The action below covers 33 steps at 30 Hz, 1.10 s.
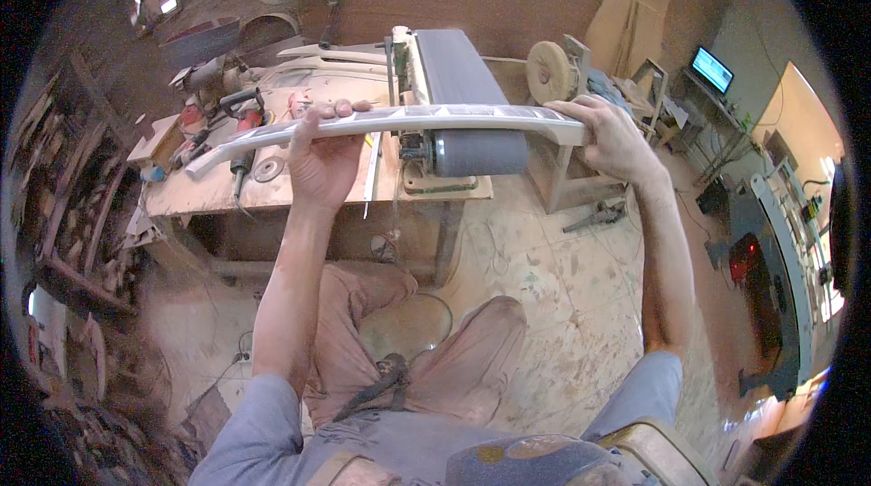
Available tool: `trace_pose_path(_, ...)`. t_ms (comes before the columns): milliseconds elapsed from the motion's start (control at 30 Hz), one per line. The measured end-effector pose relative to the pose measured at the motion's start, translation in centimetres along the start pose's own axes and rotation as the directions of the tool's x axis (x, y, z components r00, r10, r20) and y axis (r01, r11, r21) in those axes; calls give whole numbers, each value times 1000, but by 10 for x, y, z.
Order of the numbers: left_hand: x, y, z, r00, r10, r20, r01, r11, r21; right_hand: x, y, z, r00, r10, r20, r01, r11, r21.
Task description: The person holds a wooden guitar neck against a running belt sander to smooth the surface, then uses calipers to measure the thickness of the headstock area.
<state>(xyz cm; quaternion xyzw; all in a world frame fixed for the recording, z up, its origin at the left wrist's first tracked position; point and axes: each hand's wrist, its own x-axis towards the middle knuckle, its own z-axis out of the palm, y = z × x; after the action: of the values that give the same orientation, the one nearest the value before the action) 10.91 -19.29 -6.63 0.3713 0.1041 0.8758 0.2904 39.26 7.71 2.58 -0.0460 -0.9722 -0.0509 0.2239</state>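
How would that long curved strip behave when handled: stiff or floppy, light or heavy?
The curved strip is probably stiff: it spans from left hand to right hand without visible sag. It seems light, being slender. Laid down, it may rock, given its bowed shape.

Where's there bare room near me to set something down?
The front-left workbench corner looks mostly bare, between its front edge and the black tool handle. Dusty open floor lies between your right knee and right forearm. Crowded: back left, with power tools, and around the belt sander, where your left hand and right hand hold the curved strip.
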Motion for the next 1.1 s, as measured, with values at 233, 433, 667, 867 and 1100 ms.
trace_pose_path(233, 7, -1, 3, 975, -36, -221, 43, 999, 26, 14, 30, -27, 870, 256, 422, -349, 924, 158)
trace_pose_path(433, 5, -14, 15, 992, -56, 113, 57, 998, -6, -15, 34, 21, 992, 93, -88, -110, 969, -221)
trace_pose_path(667, 21, -46, 18, 980, -90, 177, 79, 995, 68, -40, 63, 42, 890, 17, -455, -235, 873, -427)
trace_pose_path(867, 5, -46, 8, 982, -22, 188, -27, 967, 254, -34, 50, -8, 978, 211, -9, -210, 977, 14)
trace_pose_path(1100, 6, -55, 6, 1000, 4, 14, -9, 935, 355, -19, 77, -41, 834, 354, 423, -454, 876, 163)
